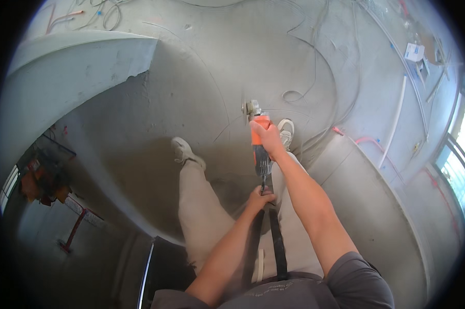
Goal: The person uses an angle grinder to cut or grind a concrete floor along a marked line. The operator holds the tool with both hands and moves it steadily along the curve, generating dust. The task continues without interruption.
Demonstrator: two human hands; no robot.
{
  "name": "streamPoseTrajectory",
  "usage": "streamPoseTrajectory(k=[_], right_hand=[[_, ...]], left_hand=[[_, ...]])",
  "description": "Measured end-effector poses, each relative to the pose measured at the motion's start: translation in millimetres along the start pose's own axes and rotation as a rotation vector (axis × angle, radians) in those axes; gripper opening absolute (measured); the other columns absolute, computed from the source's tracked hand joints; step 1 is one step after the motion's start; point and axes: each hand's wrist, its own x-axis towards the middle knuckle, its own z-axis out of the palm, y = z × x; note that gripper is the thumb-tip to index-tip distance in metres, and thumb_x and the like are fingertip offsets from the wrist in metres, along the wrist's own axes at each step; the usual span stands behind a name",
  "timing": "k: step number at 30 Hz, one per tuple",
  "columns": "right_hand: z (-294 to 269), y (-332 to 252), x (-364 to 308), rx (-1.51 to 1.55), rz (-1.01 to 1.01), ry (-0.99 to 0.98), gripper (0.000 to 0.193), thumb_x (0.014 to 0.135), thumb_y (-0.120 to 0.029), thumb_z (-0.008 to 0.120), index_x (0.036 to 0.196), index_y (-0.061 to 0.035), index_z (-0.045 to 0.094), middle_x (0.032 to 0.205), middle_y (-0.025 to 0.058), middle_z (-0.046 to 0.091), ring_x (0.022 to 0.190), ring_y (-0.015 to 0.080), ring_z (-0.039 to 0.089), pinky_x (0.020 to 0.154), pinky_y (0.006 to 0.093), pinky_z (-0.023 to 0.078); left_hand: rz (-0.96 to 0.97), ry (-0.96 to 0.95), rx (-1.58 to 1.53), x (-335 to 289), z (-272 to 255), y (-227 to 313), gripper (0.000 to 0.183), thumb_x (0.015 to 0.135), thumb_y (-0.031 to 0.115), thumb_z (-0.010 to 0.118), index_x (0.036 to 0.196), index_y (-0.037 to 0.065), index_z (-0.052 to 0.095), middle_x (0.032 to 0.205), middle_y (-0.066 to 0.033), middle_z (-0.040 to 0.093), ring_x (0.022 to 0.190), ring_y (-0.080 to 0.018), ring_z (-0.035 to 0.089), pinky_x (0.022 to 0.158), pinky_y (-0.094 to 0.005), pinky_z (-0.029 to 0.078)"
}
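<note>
An orange and black angle grinder (260, 135) points away from me over the floor, its metal head (252, 107) and disc at the far end. Wrapped round the orange body, just behind that head, is my right hand (269, 137). My left hand (261, 198) is nearer to me, closed round the black power cord (264, 181) where it leaves the grinder's rear. Whether the disc touches anything cannot be made out. Both hands are between my legs, above the grey concrete floor (217, 92).
My white shoes (186, 151) stand apart on either side. Loose wires and cables (322, 56) trail over the floor ahead. A thick concrete ledge (83, 59) juts in at left. At right lie a long white pipe (394, 121) and a white box (414, 52). Orange equipment (37, 175) stands far left.
</note>
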Motion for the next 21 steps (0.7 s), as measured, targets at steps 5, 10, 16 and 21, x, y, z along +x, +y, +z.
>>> streamPoseTrajectory(k=[5,10,16,21], right_hand=[[15,101,9,-0.047,0.083,0.098,0.056,0.089,-0.041,0.084,0.125,-0.0006,0.069,0.105,0.0081,0.073,0.092,0.0169,0.07,0.081,0.0344,0.057],[35,197,16,-0.132,0.092,0.165,0.053,0.093,-0.042,0.081,0.124,-0.0014,0.065,0.094,0.0058,0.068,0.077,0.0159,0.068,0.063,0.0347,0.058],[22,310,68,-0.011,0.271,0.168,0.05,0.095,-0.041,0.08,0.122,-0.0016,0.067,0.095,0.0049,0.068,0.077,0.0156,0.067,0.063,0.0343,0.056],[4,382,95,0.089,0.354,0.19,0.048,0.096,-0.039,0.08,0.125,-0.0018,0.071,0.107,0.0057,0.073,0.089,0.0157,0.069,0.078,0.0348,0.056]], left_hand=[[0.176,-0.064,-0.333,16,-47,-7,0.069,0.088,0.007,0.082,0.147,-0.002,0.049,0.13,-0.0134,0.07,0.115,-0.0213,0.069,0.098,-0.0345,0.055],[0.182,0.025,-0.489,60,-90,-36,0.082,0.083,0.004,0.083,0.152,-0.003,0.04,0.134,-0.0122,0.066,0.118,-0.0207,0.068,0.101,-0.0356,0.054],[0.152,0.345,0.062,154,-93,-66,0.09,0.071,0.018,0.093,0.146,-0.005,0.049,0.134,-0.0173,0.068,0.12,-0.0287,0.069,0.102,-0.0408,0.054],[-0.043,0.5,0.293,215,-78,-97,0.072,0.071,0.016,0.09,0.132,-0.005,0.056,0.125,-0.0289,0.071,0.119,-0.0439,0.07,0.097,-0.0492,0.056]])
